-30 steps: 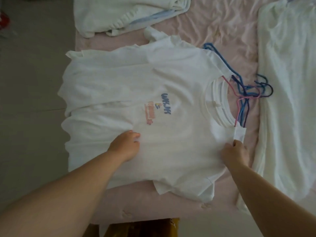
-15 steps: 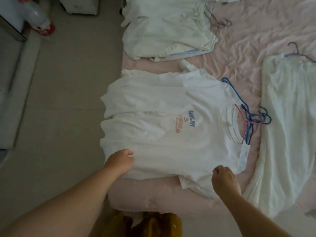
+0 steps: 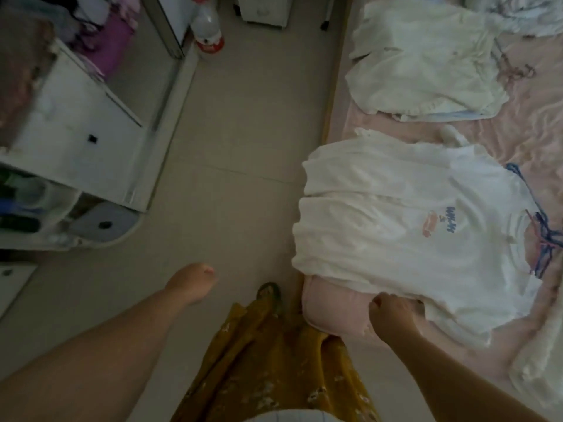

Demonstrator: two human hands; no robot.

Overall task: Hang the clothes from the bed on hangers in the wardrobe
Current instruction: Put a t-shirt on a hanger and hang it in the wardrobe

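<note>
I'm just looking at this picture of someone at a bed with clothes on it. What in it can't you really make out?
- Right hand: its fingertips lie at the hem of the white T-shirt, so the head view does not show what they hold.
- Hangers: mostly under the shirt's collar; their number is unclear.
- Left hand: blurred, its fingers indistinct.
- Wardrobe: cut off by the left edge, its contents dark and smeared.

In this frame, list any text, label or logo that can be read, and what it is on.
Blue lettering on the chest of the white T-shirt: too blurred to read, above a reddish graphic.
Red label on the plastic bottle on the floor: no wording legible.
Nothing else in the frame carries readable text.
</note>
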